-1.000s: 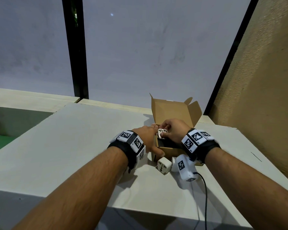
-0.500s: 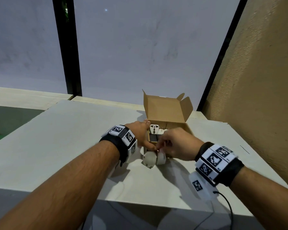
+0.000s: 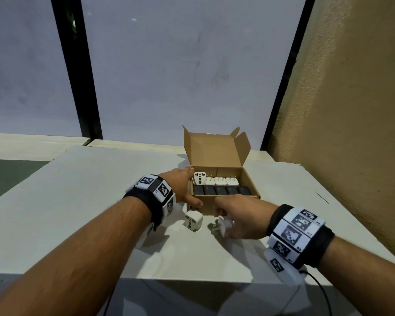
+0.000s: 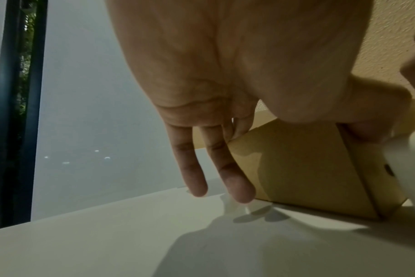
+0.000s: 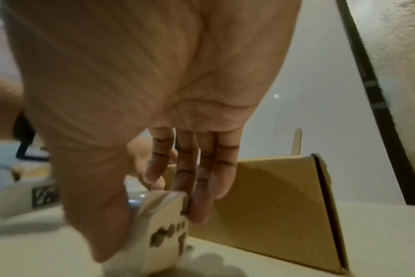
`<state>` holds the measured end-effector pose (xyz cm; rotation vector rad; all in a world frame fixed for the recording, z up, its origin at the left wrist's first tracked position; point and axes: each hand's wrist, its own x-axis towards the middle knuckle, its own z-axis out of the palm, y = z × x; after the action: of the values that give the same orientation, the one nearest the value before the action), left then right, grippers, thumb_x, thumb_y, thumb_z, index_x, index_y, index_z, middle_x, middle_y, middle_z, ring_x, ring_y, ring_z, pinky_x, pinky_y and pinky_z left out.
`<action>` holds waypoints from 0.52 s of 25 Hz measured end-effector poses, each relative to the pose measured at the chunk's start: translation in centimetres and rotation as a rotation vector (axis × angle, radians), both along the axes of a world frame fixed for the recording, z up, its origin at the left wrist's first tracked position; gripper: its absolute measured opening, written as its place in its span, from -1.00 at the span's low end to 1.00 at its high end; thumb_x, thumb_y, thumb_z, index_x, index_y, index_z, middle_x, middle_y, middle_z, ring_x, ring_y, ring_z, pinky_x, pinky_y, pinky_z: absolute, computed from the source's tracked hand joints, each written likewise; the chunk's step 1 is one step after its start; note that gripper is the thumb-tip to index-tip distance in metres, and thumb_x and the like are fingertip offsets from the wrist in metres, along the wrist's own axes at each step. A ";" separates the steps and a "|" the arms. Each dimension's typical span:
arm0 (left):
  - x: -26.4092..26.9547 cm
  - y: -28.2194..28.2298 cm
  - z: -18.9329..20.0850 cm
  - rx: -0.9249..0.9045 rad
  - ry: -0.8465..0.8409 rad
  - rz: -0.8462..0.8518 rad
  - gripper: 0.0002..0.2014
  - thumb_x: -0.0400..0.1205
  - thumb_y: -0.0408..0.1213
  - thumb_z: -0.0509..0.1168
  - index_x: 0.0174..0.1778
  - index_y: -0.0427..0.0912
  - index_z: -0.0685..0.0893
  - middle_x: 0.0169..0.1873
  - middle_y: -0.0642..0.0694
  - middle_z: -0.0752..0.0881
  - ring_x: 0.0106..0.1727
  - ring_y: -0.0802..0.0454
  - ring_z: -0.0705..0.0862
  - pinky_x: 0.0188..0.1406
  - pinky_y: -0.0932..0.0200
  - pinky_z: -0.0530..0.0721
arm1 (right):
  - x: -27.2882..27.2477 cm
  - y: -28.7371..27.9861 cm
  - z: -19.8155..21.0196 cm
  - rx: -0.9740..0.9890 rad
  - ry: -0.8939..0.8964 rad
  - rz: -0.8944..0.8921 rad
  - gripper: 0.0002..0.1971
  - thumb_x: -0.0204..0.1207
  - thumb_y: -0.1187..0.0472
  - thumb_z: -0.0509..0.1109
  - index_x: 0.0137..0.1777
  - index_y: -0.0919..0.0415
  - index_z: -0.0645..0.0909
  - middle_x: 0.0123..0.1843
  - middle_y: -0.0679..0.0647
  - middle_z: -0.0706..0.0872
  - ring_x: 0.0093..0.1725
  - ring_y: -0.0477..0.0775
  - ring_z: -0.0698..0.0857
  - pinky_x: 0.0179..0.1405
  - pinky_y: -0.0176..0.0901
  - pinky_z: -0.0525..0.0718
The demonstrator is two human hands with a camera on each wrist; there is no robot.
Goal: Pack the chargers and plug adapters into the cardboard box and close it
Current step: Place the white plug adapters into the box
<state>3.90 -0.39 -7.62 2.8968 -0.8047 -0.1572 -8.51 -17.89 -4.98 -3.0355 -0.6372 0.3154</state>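
Box [image 3: 224,202] stays braced by our left hand [image 3: 183,188], fingers flat on its side wall, lid up. It is light, creasable card. Just beyond our right grip, it holds two rows of chargers. Our right hand [image 3: 237,221] pinches an adapter [image 5: 163,230] on the desk [image 3: 100,201]: hard, light, slick, best held by its flat sides. A half-second ago the grip hovered higher. A second adapter [image 3: 193,222] waits left of the grip.

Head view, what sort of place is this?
Probably an indoor packing spot by a window: a plain white table, a large frosted pane in black frames, and a rough tan wall.
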 end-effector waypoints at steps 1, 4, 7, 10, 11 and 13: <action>0.0 0.0 0.0 0.002 0.003 0.004 0.07 0.29 0.30 0.50 0.63 -0.13 0.22 0.59 -0.10 0.38 0.42 -0.14 0.54 0.37 -0.10 0.56 | 0.2 -0.3 0.4 0.026 0.006 -0.008 -0.58 0.38 0.04 0.52 0.20 -0.01 0.48 -0.06 -0.18 0.53 -0.12 -0.15 0.53 -0.19 -0.32 0.52; 0.0 0.2 -0.1 0.003 0.015 0.013 0.11 0.28 0.32 0.49 0.66 -0.11 0.18 0.63 -0.07 0.30 0.48 -0.13 0.49 0.41 -0.11 0.53 | 1.3 -1.0 2.4 0.115 -0.065 -0.071 -0.58 0.34 0.02 0.56 0.18 -0.03 0.57 -0.02 -0.15 0.49 -0.10 -0.18 0.49 -0.14 -0.36 0.47; 0.0 0.1 -0.1 -0.001 0.023 0.018 0.13 0.27 0.32 0.49 0.66 -0.10 0.17 0.64 -0.05 0.28 0.50 -0.12 0.47 0.42 -0.11 0.52 | 3.8 -2.1 3.7 0.254 -0.066 -0.193 -0.57 0.24 0.00 0.66 0.12 -0.05 0.66 0.00 -0.15 0.54 -0.02 -0.07 0.56 -0.05 -0.24 0.61; 0.0 0.1 0.0 -0.017 0.021 0.015 0.10 0.26 0.31 0.50 0.64 -0.10 0.21 0.62 -0.04 0.32 0.45 -0.12 0.50 0.39 -0.11 0.54 | 6.7 -2.8 3.5 0.471 -0.030 -0.276 -0.57 0.22 -0.01 0.68 0.12 -0.15 0.72 0.06 -0.13 0.74 0.05 0.00 0.70 0.13 -0.04 0.71; 0.0 0.1 0.0 -0.023 0.021 0.012 0.09 0.27 0.31 0.50 0.64 -0.09 0.21 0.62 -0.04 0.33 0.45 -0.11 0.51 0.38 -0.11 0.55 | 7.5 -2.8 3.3 0.479 -0.067 -0.296 -0.59 0.24 -0.02 0.66 0.11 -0.18 0.73 0.12 -0.11 0.75 0.08 -0.01 0.70 0.18 -0.02 0.69; -0.2 0.2 0.1 -0.021 0.022 0.009 0.10 0.30 0.30 0.50 0.66 -0.11 0.17 0.64 -0.04 0.28 0.49 -0.11 0.47 0.42 -0.09 0.52 | 8.8 -2.3 2.6 0.405 -0.134 -0.307 -0.61 0.28 0.06 0.65 0.13 -0.16 0.73 0.16 -0.11 0.71 0.07 -0.05 0.66 0.14 -0.15 0.62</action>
<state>3.68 -0.21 -7.57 2.8738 -0.7849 -0.1781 0.29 -20.22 -2.34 -2.7147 -0.1963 -0.0266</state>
